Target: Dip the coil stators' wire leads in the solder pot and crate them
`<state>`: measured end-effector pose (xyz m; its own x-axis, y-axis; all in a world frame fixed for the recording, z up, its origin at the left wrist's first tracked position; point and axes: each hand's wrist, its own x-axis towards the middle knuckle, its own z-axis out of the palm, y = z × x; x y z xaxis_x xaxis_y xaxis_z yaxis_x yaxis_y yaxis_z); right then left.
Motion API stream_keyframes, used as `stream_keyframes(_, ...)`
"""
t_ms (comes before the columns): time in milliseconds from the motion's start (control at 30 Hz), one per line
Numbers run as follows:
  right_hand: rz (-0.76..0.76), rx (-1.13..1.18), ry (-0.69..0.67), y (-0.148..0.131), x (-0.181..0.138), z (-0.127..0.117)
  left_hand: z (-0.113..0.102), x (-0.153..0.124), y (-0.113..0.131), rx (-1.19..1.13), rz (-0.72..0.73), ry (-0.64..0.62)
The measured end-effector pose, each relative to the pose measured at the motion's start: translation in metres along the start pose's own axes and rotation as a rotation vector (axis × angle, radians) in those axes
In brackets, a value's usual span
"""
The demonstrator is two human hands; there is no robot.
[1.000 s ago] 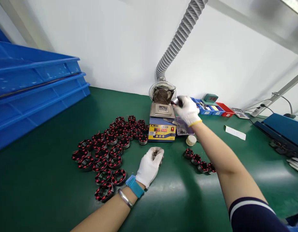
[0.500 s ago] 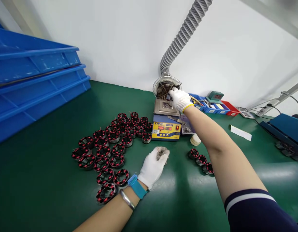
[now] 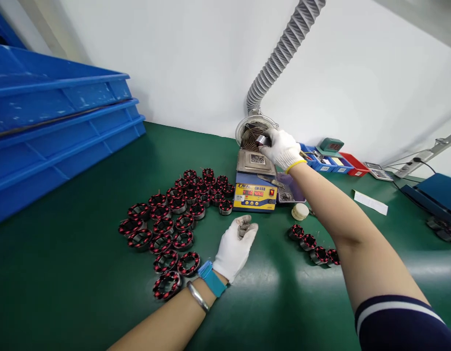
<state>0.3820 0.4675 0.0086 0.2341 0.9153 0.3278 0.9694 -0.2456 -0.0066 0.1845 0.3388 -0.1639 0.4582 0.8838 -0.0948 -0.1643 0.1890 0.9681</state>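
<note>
In my white-gloved right hand (image 3: 284,147) is a stator (image 3: 261,140), a short silver ring gripped by its side. It is held above the solder pot (image 3: 243,204), a blue and yellow unit with red digits and a metal top. My gloved left hand (image 3: 232,251) hovers over the green table in front of the pot. Its fingers are curled but apart from the thumb, with nothing seen between them. Many red-and-black stators (image 3: 177,204) stand grouped left of that hand. A short row of stators (image 3: 307,242) is at the right, partly behind my right forearm.
An extractor hood with a coiled grille (image 3: 251,139) and grey hose (image 3: 274,61) stands behind the pot. Stacked blue crates (image 3: 64,124) fill the left. Small blue bins (image 3: 324,165), a red bin (image 3: 357,168), a round whitish container (image 3: 300,211) and paper (image 3: 370,202) lie rightward.
My right hand has lifted up and back from the solder pot's top with the stator, which now shows more clearly. My left thumb and fingers have parted slightly. The view has shifted a little.
</note>
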Motion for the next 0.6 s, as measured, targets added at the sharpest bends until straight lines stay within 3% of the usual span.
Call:
stream_keyframes(100, 0.039, 0.293, -0.052, -0.009, -0.033, -0.003, -0.001, 0.000, 0.002, 0.027, 0.081, 0.068)
stream_keyframes(200, 0.054, 0.551, -0.271, -0.025, -0.079, 0.004, -0.001, -0.004, 0.006, 0.128, 0.157, 0.120)
stream_keyframes(367, 0.114, 0.693, -0.494, -0.052, -0.144, 0.015, -0.001, -0.015, 0.011, 0.303, 0.241, 0.126)
stream_keyframes(500, 0.050, 0.870, -0.752, -0.054, -0.158, 0.008, -0.003, -0.016, 0.011, 0.410, 0.206, 0.221)
stream_keyframes(600, 0.127, 0.908, -0.895, -0.049, -0.157, 0.006, -0.003, -0.015, 0.010, 0.403, 0.235, 0.200)
